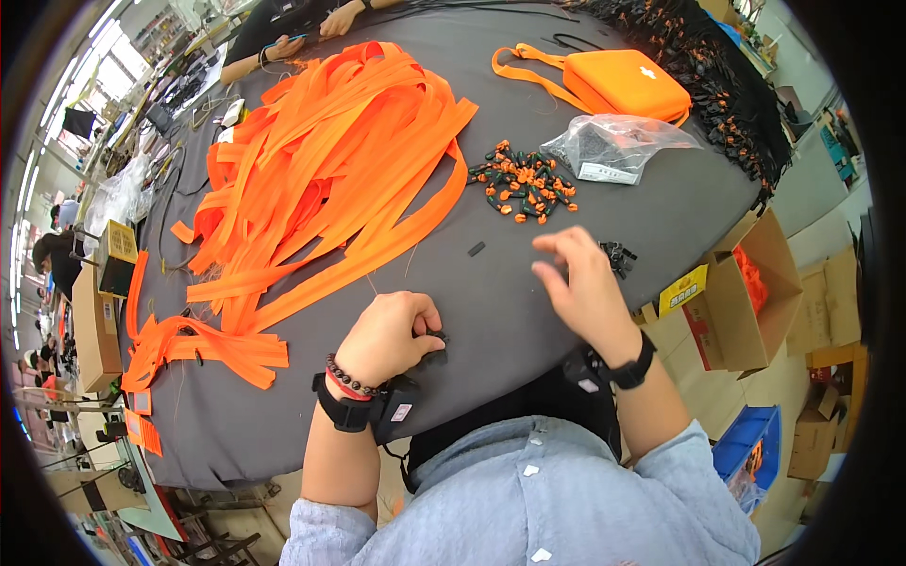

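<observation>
My left hand (382, 332) pinches a black piece (439, 336); right hand (587, 292) has fingers (563, 242) wide. Small-part handling, I judge; next needs precise pinching.

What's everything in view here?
Table: one, grey, centre
Strips: many, orange, table's left
Pouch: one, orange, far side
Plastic bag: one, clear, by pouch
Small parts: many, dark/orange, by bag
Loose piece: one, black, table's middle
Tiny pieces: several, black, table's right
Stringy pile: one, black/orange, far right
Cartons: several, brown, both sides
Crate: one, blue, lower right
Co-worker: one, black clothing, top
Left hand: one, pinching dark piece
Right hand: one, open, empty
</observation>
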`<state>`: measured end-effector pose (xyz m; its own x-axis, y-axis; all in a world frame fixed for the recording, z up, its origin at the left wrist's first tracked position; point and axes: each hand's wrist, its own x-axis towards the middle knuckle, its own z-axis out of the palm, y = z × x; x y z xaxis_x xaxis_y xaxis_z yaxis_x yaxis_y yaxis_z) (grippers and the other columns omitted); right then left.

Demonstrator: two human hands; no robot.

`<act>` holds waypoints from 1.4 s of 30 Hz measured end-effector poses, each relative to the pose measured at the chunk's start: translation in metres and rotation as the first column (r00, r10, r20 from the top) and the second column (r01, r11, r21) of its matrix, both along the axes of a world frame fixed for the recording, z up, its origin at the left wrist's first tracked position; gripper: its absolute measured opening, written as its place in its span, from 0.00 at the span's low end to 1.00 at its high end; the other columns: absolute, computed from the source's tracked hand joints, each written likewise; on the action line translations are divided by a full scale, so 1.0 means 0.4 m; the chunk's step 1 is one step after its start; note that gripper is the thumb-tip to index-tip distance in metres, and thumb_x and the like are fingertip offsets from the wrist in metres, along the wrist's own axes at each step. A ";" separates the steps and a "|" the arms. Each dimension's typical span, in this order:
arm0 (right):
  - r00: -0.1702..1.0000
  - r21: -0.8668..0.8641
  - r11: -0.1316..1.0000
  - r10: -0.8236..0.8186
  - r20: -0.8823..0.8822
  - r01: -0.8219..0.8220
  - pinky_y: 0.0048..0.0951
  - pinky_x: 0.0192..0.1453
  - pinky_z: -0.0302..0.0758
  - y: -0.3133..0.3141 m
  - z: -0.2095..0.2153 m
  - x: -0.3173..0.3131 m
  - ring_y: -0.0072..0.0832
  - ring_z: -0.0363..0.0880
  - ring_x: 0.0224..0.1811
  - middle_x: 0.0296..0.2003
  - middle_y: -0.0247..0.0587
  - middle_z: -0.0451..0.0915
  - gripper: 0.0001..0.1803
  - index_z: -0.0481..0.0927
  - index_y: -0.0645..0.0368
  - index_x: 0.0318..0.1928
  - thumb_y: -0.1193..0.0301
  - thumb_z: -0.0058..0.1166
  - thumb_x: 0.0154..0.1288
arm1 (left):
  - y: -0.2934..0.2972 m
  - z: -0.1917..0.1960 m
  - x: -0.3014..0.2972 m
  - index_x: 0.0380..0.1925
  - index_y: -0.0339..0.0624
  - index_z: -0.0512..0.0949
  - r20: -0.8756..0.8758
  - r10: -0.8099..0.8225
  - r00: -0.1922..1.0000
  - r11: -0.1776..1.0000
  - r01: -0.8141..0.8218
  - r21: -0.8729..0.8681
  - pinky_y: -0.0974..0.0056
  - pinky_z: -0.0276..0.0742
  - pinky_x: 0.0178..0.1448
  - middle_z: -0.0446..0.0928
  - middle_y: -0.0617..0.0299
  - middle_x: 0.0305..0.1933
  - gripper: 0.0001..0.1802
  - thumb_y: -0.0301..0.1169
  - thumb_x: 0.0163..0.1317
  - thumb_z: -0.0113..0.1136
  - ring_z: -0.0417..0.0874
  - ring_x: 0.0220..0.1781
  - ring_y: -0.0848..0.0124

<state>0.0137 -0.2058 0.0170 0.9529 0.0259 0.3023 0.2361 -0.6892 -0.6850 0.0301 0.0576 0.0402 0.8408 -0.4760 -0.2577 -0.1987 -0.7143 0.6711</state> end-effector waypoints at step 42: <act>0.920 -0.729 0.564 0.188 -0.343 -0.387 0.44 0.55 0.76 -0.324 0.059 0.495 0.48 0.80 0.50 0.46 0.54 0.82 0.24 0.75 0.55 0.55 0.67 0.63 0.58 | -0.074 -0.024 -0.018 0.28 0.34 0.81 0.096 0.042 0.995 0.974 -0.019 -0.227 0.66 0.76 0.33 0.78 0.56 0.24 0.09 0.29 0.55 0.71 0.80 0.25 0.68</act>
